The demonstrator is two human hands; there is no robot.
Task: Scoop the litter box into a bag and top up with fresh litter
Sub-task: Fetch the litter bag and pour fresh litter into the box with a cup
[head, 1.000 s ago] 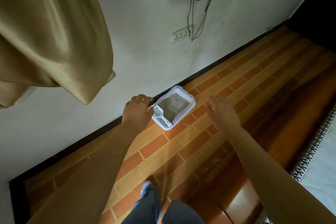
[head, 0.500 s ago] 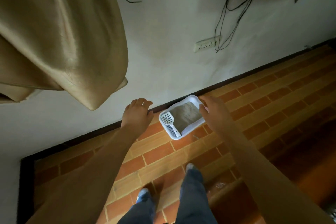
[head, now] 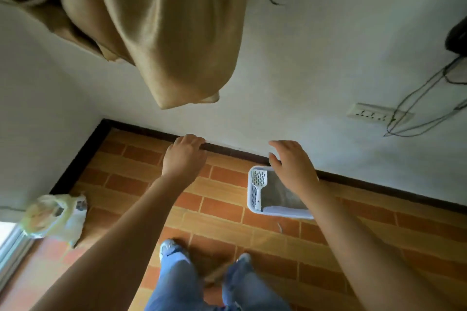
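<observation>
A small white litter box (head: 283, 212) sits on the brick-pattern floor against the wall, holding grey litter (head: 276, 193). A white slotted scoop (head: 259, 185) lies along the box's left side. My right hand (head: 293, 168) hovers over the far right part of the box, fingers spread and holding nothing, and it hides part of the litter. My left hand (head: 184, 155) is out over the bare floor to the left of the box, fingers curled downward, empty. A pale plastic bag (head: 54, 217) lies on the floor at the far left.
A tan curtain (head: 161, 33) hangs down from above in front of the white wall. A wall socket (head: 379, 115) with dangling black cables is at the right. My jeans-clad legs and shoes (head: 171, 250) stand below the hands. A window frame edge shows at the bottom left.
The view has swung to the left, bringing the room corner and the plastic bag into sight. My right hand has moved from the box's right rim to above it. My left hand stays left of the box.
</observation>
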